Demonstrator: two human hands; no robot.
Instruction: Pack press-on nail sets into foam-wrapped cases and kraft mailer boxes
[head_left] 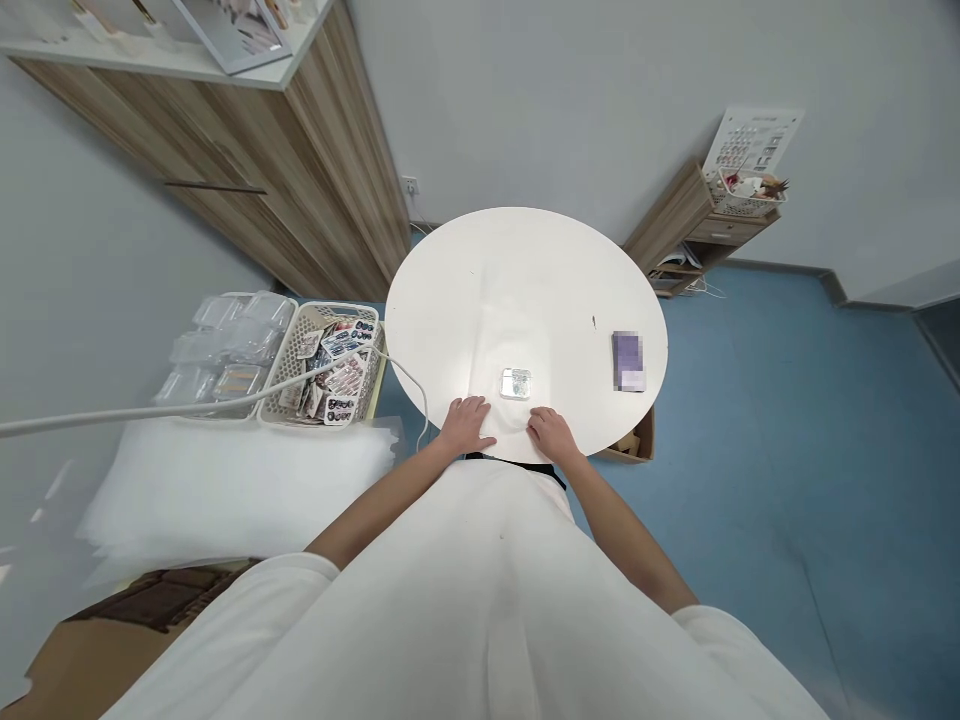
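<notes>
A thin whitish sheet (517, 325) lies flat on the round white table (435, 290), its near end at the table's front edge. On it sits a small clear case (515, 384), with something greyish inside that I cannot make out. My left hand (464, 425) rests on the sheet's near left corner, fingers stretched out and thumb apart. At the near right side, my right hand (551, 434) lies palm down with fingertips touching the sheet, slightly bent. Both hands are nearer to me than the case and apart from it.
A purple item (628, 360), partly blurred, lies at the table's right. To the left stand a basket of printed packets (341, 370), a basket of clear boxes (240, 340) and stacked white sheets (247, 490). A white cable (300, 380) crosses there. Cabinets (330, 150) stand behind.
</notes>
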